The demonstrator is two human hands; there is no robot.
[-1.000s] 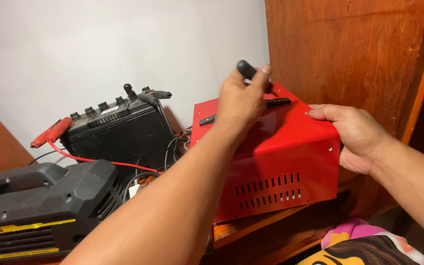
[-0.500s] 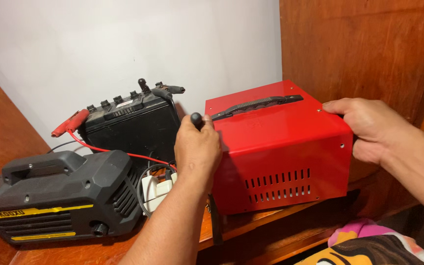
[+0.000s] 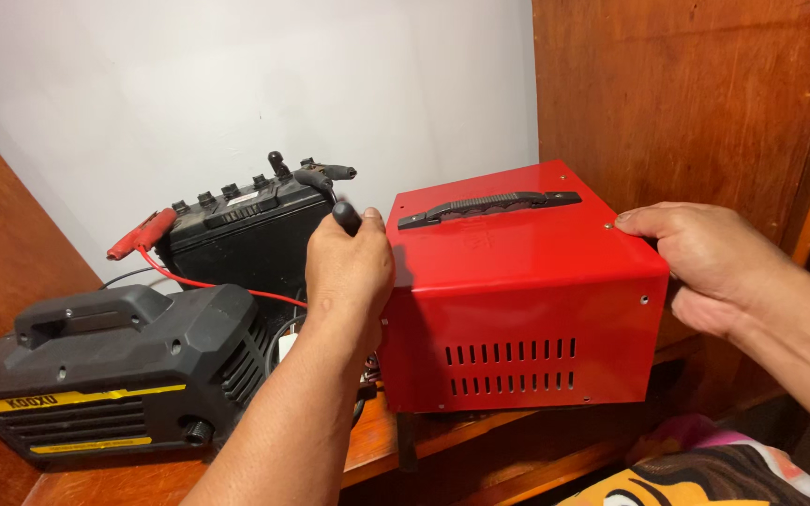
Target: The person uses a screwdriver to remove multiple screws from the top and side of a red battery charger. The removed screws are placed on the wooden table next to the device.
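A red metal box (image 3: 527,300) with a black carry handle (image 3: 487,206) on top and vent slots in its side stands on a wooden shelf (image 3: 396,450). My left hand (image 3: 349,267) is closed around a black-handled tool (image 3: 345,216) and presses against the box's left side. My right hand (image 3: 696,258) grips the box's right upper edge. Behind my left hand sits a black battery (image 3: 241,239) with a red clamp (image 3: 142,232) and a red wire (image 3: 208,284).
A black and yellow machine (image 3: 110,370) with a carry handle lies at the left of the shelf. A white wall stands behind, and a brown wooden panel (image 3: 686,103) rises to the right. Colourful cloth (image 3: 705,478) lies below at the lower right.
My left hand has come down from the top of the red box to its left side, still gripping the black-handled tool. My right hand stays on the box's right edge.
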